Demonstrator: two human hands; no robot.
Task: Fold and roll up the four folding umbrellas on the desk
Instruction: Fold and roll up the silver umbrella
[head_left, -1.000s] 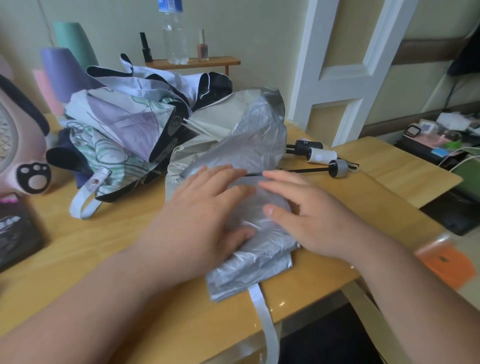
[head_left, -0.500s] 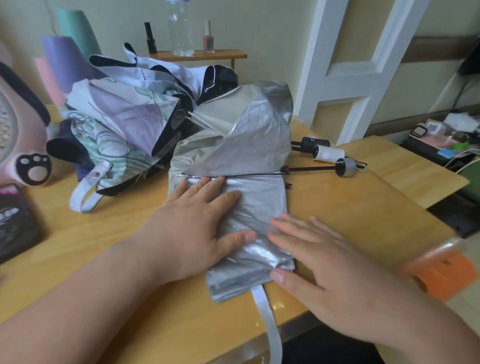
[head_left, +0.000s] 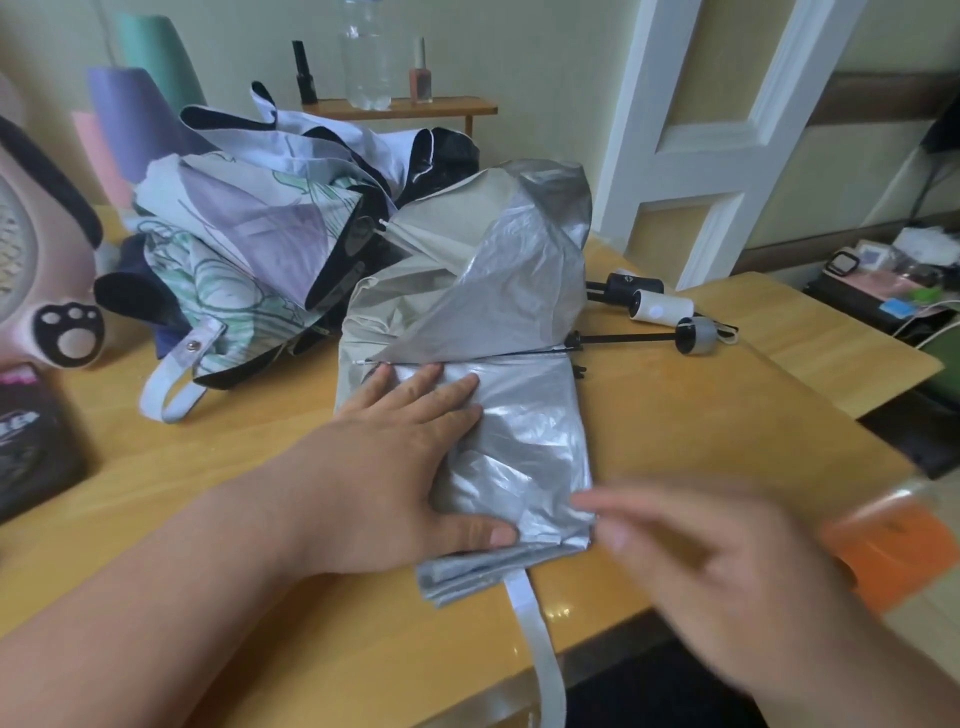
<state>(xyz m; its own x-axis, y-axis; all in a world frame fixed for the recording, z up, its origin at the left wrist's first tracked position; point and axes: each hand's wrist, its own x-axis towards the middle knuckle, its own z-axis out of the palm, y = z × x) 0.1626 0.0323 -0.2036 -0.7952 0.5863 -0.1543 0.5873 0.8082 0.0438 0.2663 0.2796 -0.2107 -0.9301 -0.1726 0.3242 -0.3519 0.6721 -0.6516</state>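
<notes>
- Head view: the silver umbrella lies mid-desk, its shaft running 9 to 3 o'clock with the handle at 3. The folded panel reaches toward 6.
- The left grip is released — flat, pressing the panel's 9 o'clock half. The right grip is nearer the free 4 o'clock corner, fingers straight and empty.
- The right grip is blurred, the strap is cut off below, and the other umbrellas lie tangled at 10.
</notes>
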